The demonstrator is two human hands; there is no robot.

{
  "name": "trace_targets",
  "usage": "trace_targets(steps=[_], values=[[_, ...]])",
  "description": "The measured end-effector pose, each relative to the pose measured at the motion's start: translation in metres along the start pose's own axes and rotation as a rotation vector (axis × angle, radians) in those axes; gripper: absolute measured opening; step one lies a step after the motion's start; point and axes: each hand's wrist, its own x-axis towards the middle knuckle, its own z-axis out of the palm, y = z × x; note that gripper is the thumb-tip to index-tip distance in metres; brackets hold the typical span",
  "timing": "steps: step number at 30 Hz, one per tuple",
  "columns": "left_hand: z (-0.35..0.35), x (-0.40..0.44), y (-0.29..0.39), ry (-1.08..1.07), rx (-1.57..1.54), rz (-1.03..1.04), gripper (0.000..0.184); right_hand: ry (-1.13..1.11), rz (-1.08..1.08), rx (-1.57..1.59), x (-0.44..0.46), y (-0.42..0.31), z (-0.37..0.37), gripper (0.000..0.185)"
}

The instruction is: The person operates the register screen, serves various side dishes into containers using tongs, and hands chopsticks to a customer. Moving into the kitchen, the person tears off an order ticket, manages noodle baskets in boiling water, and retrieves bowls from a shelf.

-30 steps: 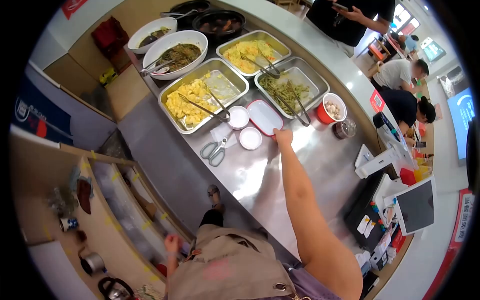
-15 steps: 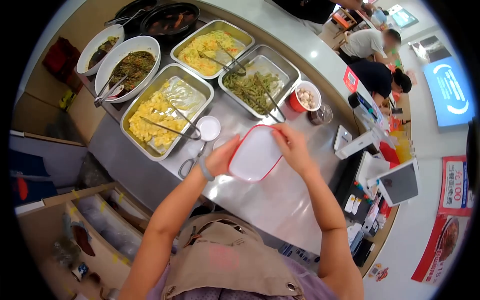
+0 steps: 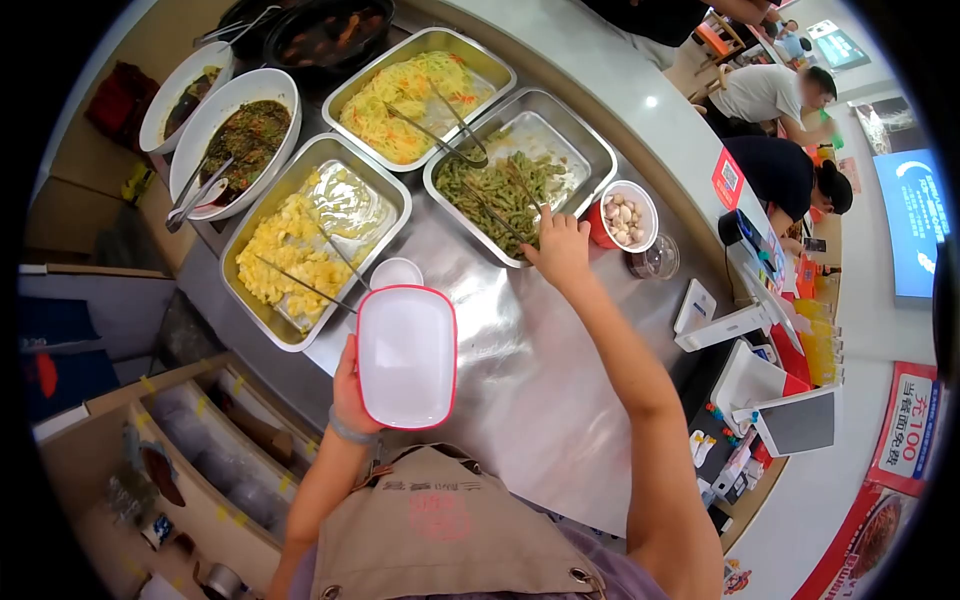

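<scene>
My left hand [image 3: 352,400] grips the side of a white rectangular dish [image 3: 407,355] with a red rim; its inside is bare. My right hand [image 3: 560,248] is closed on the near end of metal tongs [image 3: 496,212], at the near corner of a steel tray [image 3: 598,150]. The tips of those tongs lie among cooked green vegetables [image 3: 525,175] in that tray. Left of it, a steel tray [image 3: 400,218] of yellow scrambled egg [image 3: 285,255] holds another pair of tongs. A small white round dish [image 3: 397,272] is partly hidden behind the red-rimmed one.
Behind are a tray of yellow shreds [image 3: 410,95], white bowls of dark sauce [image 3: 285,100] and a black pot [image 3: 330,40]. A red cup of garlic [image 3: 625,215] and a glass jar [image 3: 657,258] stand right. Screens [image 3: 795,420] line the right side. People [image 3: 765,95] are beyond the counter.
My right hand has let go of the red-rimmed dish and reached forward to the tongs in the green vegetables. My left hand has drawn the dish left and nearer to me.
</scene>
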Motion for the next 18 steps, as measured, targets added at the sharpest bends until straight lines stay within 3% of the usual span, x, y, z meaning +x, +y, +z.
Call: trace_targets(steps=[2, 7, 9, 10, 12, 15, 16, 18], values=[[-0.003, 0.006, 0.007, 0.011, 0.012, 0.025, 0.054, 0.008, -0.039, -0.048, 0.004, 0.009, 0.002, 0.079], [0.002, 0.021, 0.019, 0.025, 0.023, 0.046, 0.054, 0.120, -0.105, 0.286, 0.009, 0.049, -0.037, 0.057], [-0.001, 0.022, 0.024, 0.017, 0.024, 0.040, 0.053, -0.003, 0.004, 0.199, 0.028, 0.074, -0.059, 0.046], [-0.002, 0.021, 0.027, 0.020, 0.018, 0.037, 0.053, -0.010, 0.005, 0.195, 0.040, 0.091, -0.062, 0.046], [-0.004, 0.019, 0.033, 0.003, 0.016, 0.028, 0.054, -0.227, 0.125, 0.254, 0.060, 0.117, -0.065, 0.048], [-0.005, 0.018, 0.042, -0.009, 0.005, 0.048, 0.055, -0.298, 0.102, 0.349, 0.071, 0.124, -0.037, 0.047], [-0.002, 0.019, 0.045, -0.010, 0.001, 0.050, 0.055, -0.361, 0.108, 0.272, 0.061, 0.091, -0.061, 0.041], [0.002, 0.021, 0.049, 0.079, 0.009, 0.076, 0.054, -0.280, -0.052, 0.192, 0.049, 0.058, -0.060, 0.036]])
